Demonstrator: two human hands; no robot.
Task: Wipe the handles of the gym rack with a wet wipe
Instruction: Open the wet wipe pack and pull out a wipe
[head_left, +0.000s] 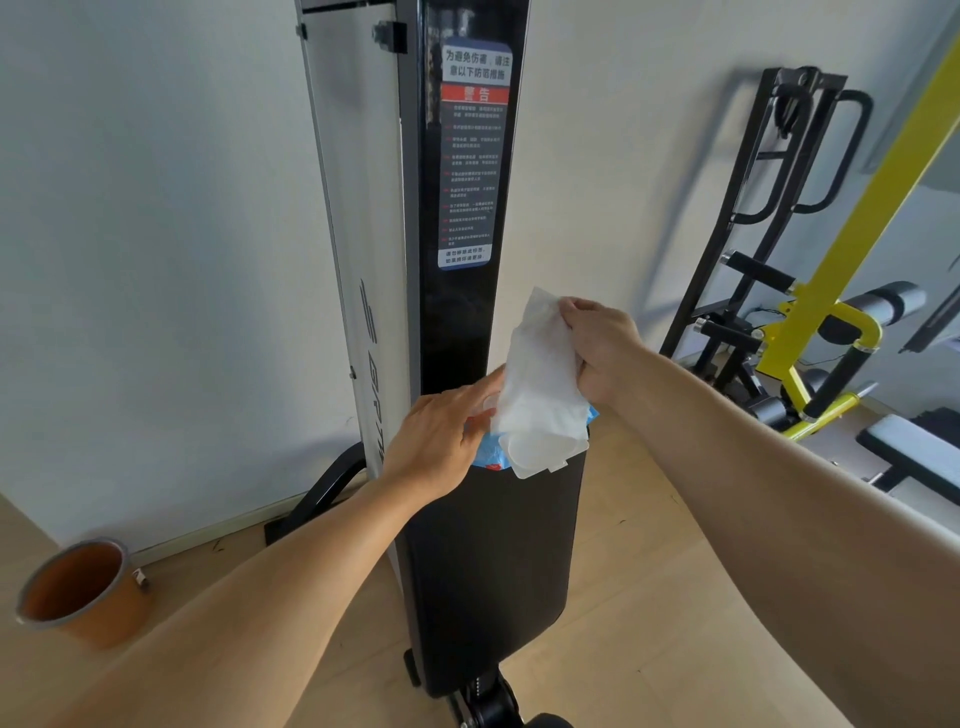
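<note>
My right hand (602, 348) pinches a white wet wipe (540, 379) that hangs crumpled above a blue wipe pack (488, 452). The pack rests at the top of a black padded bench seat (493, 571), its clear lid (535, 452) flipped open. My left hand (441, 436) presses on the pack's left side, fingers over its opening. Foam-covered handles of the gym rack (758, 270) stick out of a black frame at the far right, well away from both hands.
A tall black upright with a warning label (470, 156) stands right behind the bench. An orange metal bucket (78, 587) sits on the wooden floor at lower left. A yellow-framed machine (852, 260) and another bench (914, 457) fill the right side.
</note>
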